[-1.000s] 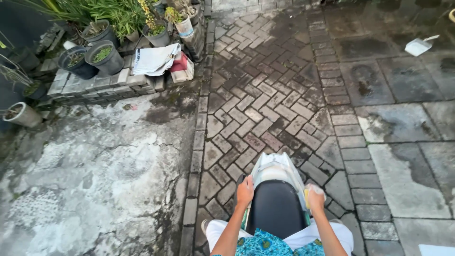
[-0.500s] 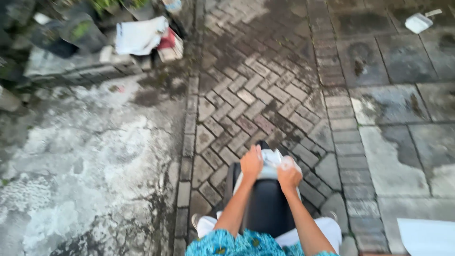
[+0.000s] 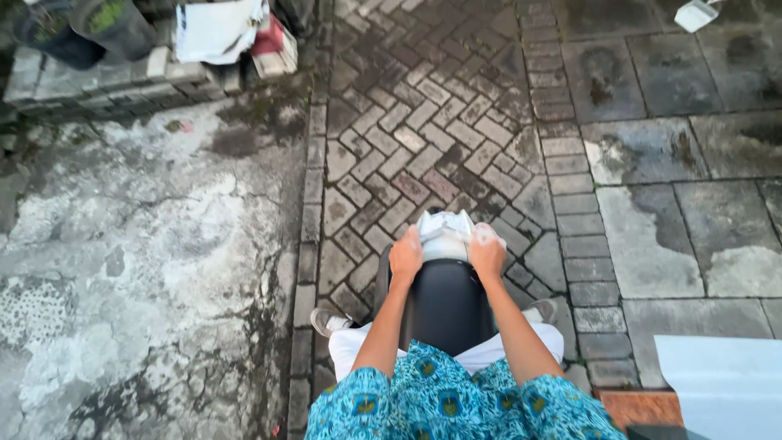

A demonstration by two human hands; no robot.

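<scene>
Both hands rest on the rear of a scooter, low centre of the frame.
The left hand [image 3: 405, 256] and right hand [image 3: 487, 251] lie flat, fingers spread, on the white tail panel [image 3: 444, 234] behind the black seat [image 3: 444, 305], above herringbone brick paving [image 3: 423, 122].

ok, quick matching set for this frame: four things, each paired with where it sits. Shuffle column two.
Things:
1. left hand
2. black seat
3. white dustpan
4. dark plant pots

Places:
A. top left, on the block ledge
B. top right, on the paving slabs
C. on the left edge of the white rear panel
D. between the forearms

Pairs: 1-C, 2-D, 3-B, 4-A
</scene>
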